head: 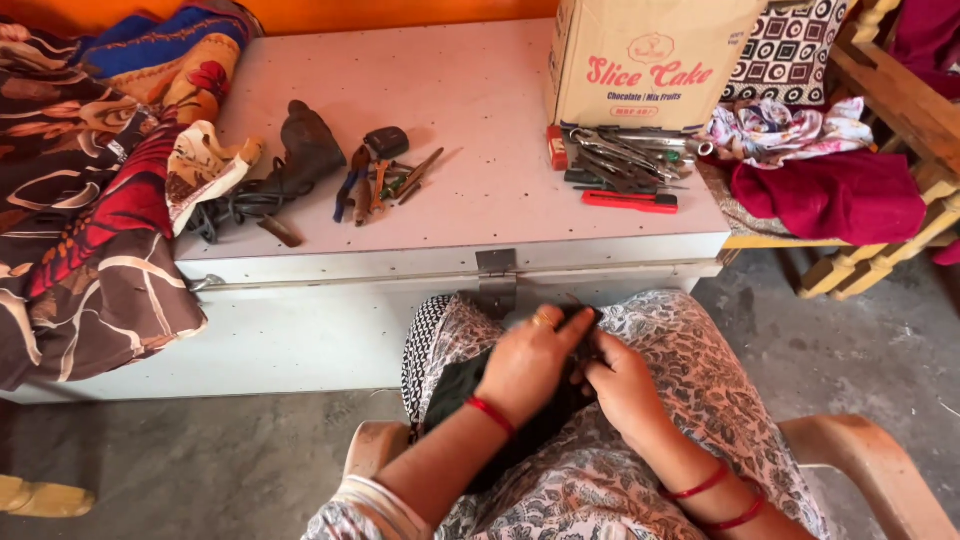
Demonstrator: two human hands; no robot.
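My left hand [528,362] and my right hand [620,382] meet in my lap, both closed on a piece of black cloth [462,385] that lies over my patterned grey dress [690,350]. The fingers of both hands pinch the dark fabric near my knees; what lies between the fingertips is hidden. A ring shows on my left hand, and red threads circle both wrists.
A white metal trunk [480,180] stands in front of me. On it lie a dark drill-shaped tool with cable [300,150], pliers and small tools [385,175], a pile of metal tools [625,160], a red cutter [630,201] and a cardboard box [650,60]. Patterned blankets [90,200] hang left; a wooden bench with red cloth [830,195] stands right.
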